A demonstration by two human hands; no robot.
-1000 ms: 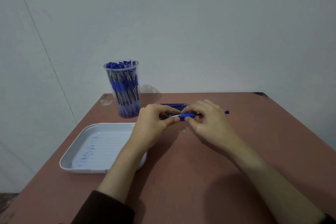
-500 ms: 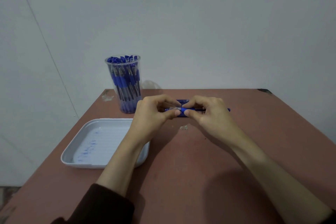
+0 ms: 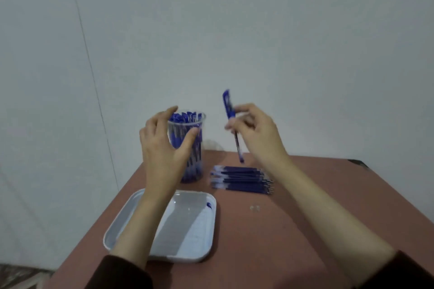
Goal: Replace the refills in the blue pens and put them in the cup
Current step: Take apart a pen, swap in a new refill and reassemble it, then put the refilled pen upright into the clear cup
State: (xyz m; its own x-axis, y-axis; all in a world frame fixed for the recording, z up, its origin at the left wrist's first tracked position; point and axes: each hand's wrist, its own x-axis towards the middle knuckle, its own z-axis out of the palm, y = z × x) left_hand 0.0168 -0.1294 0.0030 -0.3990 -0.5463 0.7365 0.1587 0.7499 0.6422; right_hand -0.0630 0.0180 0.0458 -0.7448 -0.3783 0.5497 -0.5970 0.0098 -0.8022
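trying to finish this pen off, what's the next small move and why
Probably carry the pen leftward over the cup and lower it in: the right hand pinches it aloft, right of the rim and apart from it, while the left hand grips the cup.

One left hand, one right hand, one pen, one cup, one tray, one refill pile

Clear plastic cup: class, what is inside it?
Many capped blue pens stand inside the clear plastic cup. The left hand covers its left side, hiding pens there.
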